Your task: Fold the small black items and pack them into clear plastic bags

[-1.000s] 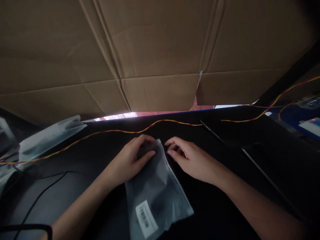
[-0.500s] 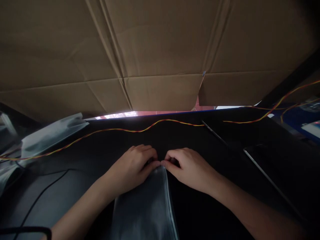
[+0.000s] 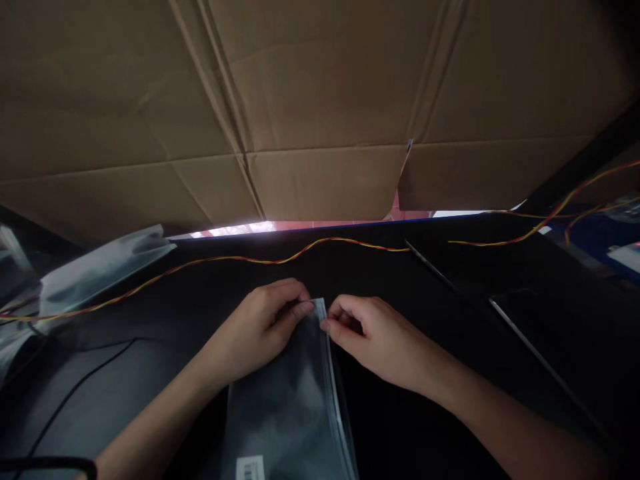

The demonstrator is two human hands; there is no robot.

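A clear plastic zip bag [image 3: 280,407] lies lengthwise in front of me on the black tabletop, its zip edge along the right side. Near its far end, my left hand [image 3: 267,327] pinches the top edge between thumb and fingers. My right hand [image 3: 373,333] is closed in a pinch on the zip edge near the far right corner, which shows between the two hands. On the near part of the bag is a white barcode label [image 3: 250,468]. What lies inside the bag is too dark to make out.
A twisted red and yellow wire [image 3: 240,259] runs across the back of the table [image 3: 150,393]. Crumpled clear plastic bags [image 3: 105,267] lie at the left, near a thin black cable [image 3: 85,387]. Behind stands a cardboard sheet [image 3: 325,100]. Thin metallic edges [image 3: 540,357] show at right.
My left hand has shifted slightly away and left, apart from my right. The bag has slid away from me, bringing its far corner and barcode label into view.
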